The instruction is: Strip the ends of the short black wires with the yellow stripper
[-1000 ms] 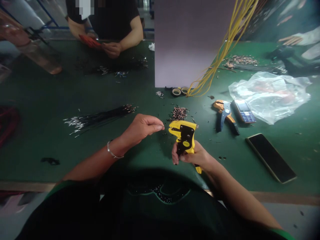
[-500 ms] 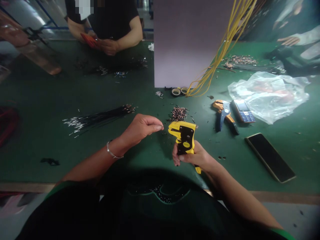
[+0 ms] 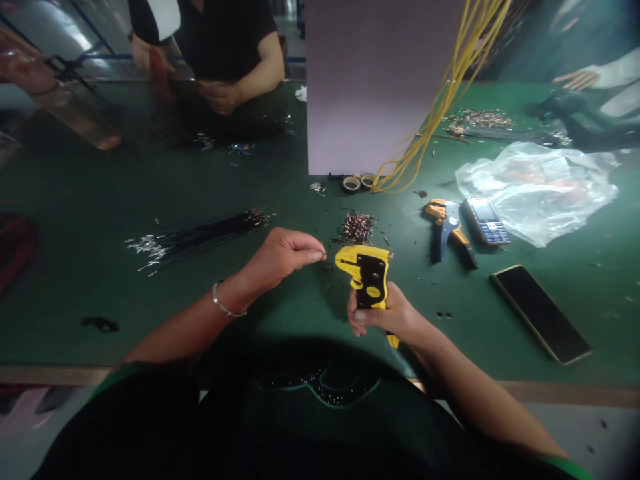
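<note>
My right hand [image 3: 383, 312] is wrapped round the handle of a yellow and black wire stripper [image 3: 371, 273], whose jaws point left. Just left of those jaws, my left hand [image 3: 290, 255] is closed in a pinch; whatever lies between thumb and forefinger is too small to make out. Behind the tool sits a small heap of short copper-tipped wire pieces [image 3: 357, 228]. A bundle of thin black wires [image 3: 200, 237] lies to the left of my left hand, with silvery ends on one side and copper ends on the other.
An orange and dark blue wire stripper [image 3: 447, 230], a keypad phone [image 3: 485, 221] and a smartphone [image 3: 541, 313] lie at the right. Beyond are a plastic bag [image 3: 540, 190], yellow wires [image 3: 430, 133], tape rolls [image 3: 351, 184] and a grey panel [image 3: 370, 87]. Other people sit across the table.
The yellow wire stripper in my right hand has shifted down very slightly. My left hand stays almost in place. Across the table, a person's hand with a red thing has moved left, blurred.
</note>
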Demonstrator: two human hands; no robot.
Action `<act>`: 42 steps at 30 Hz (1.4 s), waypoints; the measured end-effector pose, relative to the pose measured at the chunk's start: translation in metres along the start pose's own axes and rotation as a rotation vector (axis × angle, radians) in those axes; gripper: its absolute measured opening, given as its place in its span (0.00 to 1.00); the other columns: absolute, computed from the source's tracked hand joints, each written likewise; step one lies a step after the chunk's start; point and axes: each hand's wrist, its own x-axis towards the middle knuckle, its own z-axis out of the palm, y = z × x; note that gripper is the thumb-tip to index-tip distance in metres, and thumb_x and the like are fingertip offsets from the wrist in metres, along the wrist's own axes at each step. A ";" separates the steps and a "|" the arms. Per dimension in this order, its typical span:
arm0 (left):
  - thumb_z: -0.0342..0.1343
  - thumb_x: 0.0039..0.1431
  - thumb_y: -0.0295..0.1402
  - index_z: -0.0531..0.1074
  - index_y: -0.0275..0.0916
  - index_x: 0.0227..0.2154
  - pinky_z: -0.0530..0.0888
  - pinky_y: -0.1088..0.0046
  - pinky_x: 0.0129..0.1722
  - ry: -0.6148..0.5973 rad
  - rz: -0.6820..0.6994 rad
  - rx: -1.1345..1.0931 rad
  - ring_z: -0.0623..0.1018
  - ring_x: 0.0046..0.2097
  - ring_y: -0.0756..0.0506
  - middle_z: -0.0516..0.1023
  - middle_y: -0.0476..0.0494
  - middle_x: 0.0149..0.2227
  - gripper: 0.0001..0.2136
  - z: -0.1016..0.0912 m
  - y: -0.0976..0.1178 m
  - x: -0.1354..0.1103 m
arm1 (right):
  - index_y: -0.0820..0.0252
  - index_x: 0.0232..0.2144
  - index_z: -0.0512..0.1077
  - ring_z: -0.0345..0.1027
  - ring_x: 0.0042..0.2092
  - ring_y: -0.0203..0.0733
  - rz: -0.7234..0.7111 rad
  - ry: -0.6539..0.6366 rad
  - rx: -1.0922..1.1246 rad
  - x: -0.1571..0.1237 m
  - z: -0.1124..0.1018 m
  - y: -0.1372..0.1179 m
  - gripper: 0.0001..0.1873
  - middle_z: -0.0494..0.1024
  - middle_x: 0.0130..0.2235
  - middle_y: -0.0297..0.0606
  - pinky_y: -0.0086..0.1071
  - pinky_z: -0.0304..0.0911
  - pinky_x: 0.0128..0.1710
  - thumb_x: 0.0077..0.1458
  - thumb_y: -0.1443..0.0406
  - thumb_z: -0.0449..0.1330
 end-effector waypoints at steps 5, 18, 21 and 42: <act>0.61 0.47 0.31 0.80 0.37 0.26 0.56 0.76 0.20 -0.005 -0.004 0.008 0.62 0.20 0.55 0.72 0.50 0.18 0.05 -0.001 -0.002 0.003 | 0.62 0.27 0.67 0.62 0.21 0.34 -0.010 0.059 -0.068 0.001 0.007 -0.001 0.11 0.68 0.19 0.30 0.32 0.63 0.22 0.51 0.62 0.65; 0.61 0.47 0.29 0.79 0.38 0.26 0.64 0.76 0.24 0.016 0.048 0.027 0.70 0.24 0.53 0.76 0.50 0.21 0.03 0.001 -0.011 0.012 | 0.60 0.27 0.64 0.60 0.20 0.32 0.005 0.136 -0.128 0.003 0.004 0.017 0.13 0.67 0.18 0.28 0.30 0.58 0.21 0.53 0.60 0.64; 0.60 0.47 0.28 0.79 0.38 0.25 0.65 0.76 0.25 0.017 0.052 0.031 0.71 0.25 0.52 0.77 0.49 0.21 0.03 0.001 -0.012 0.013 | 0.60 0.26 0.65 0.59 0.19 0.32 0.006 0.142 -0.124 0.004 0.004 0.018 0.13 0.66 0.18 0.27 0.30 0.58 0.21 0.52 0.61 0.65; 0.61 0.46 0.30 0.79 0.36 0.24 0.69 0.76 0.27 0.138 0.064 -0.004 0.74 0.28 0.51 0.79 0.47 0.24 0.03 -0.001 -0.025 0.022 | 0.60 0.26 0.67 0.56 0.17 0.31 -0.089 0.205 0.121 0.007 -0.008 -0.002 0.12 0.64 0.18 0.26 0.29 0.54 0.16 0.44 0.65 0.68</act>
